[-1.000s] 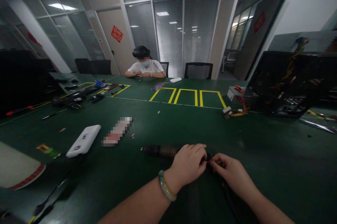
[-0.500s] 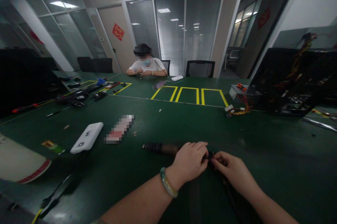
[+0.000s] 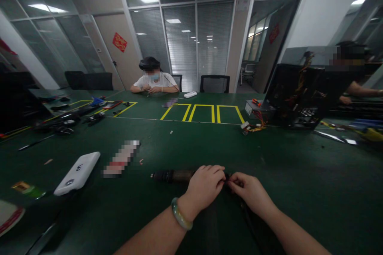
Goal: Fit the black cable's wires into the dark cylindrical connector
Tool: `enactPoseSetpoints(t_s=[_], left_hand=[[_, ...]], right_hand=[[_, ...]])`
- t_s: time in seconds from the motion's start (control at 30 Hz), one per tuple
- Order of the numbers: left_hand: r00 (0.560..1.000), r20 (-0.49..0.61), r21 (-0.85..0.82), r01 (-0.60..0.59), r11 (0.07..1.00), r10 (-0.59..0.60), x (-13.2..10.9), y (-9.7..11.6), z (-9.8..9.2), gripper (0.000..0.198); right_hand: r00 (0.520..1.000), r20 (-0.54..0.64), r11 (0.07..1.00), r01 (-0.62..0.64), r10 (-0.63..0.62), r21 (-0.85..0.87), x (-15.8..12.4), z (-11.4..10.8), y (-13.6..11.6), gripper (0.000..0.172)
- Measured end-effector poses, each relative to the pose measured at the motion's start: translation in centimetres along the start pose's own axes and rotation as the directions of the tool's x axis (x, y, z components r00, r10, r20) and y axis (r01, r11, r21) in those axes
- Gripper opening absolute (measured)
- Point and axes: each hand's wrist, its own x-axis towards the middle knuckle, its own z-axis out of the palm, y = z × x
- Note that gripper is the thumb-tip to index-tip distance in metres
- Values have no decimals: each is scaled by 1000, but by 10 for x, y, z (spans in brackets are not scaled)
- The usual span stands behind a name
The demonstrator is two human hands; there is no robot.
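A dark electric screwdriver (image 3: 181,176) lies on its side on the green table, its chuck and short bit pointing left. My left hand (image 3: 206,183), with a bangle on the wrist, is closed over the rear of its body. At the tail end, the thumb and fingers of my right hand (image 3: 251,193) are pinched together where a dark cord (image 3: 249,223) leads off toward me. The fingers cover most of that joint, so its detail is hidden.
To the left are a white power bank (image 3: 78,173), a green-and-gold item (image 3: 28,190) and a cup's rim (image 3: 10,216). An open computer case (image 3: 296,99) and a metal power supply (image 3: 254,109) stand right. One person (image 3: 154,81) sits opposite; another (image 3: 356,87) is at far right.
My view has turned right, so the table's things sit further left and a second person shows at the right. Both hands keep their hold on the screwdriver and its cord.
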Motion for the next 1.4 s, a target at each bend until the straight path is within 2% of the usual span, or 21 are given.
enactPoseSetpoints(t_s=[0.33, 0.57, 0.87, 1.4], left_hand=[[1000, -15, 1, -25, 1000, 25, -2, -1, 6, 12], [997, -76, -18, -23, 1000, 21, -8, 3, 5, 22], [995, -90, 22, -51, 998, 53, -11, 5, 0, 13], [988, -152, 43, -31, 999, 37, -11, 6, 5, 15]], right_hand=[[994, -97, 998, 59, -60, -17, -1, 5, 3, 16], [989, -129, 997, 63, -67, -31, -4, 6, 1, 15], [988, -131, 996, 70, -76, -50, -6, 7, 2, 15], [988, -126, 996, 83, -88, -44, -5, 7, 3, 16]])
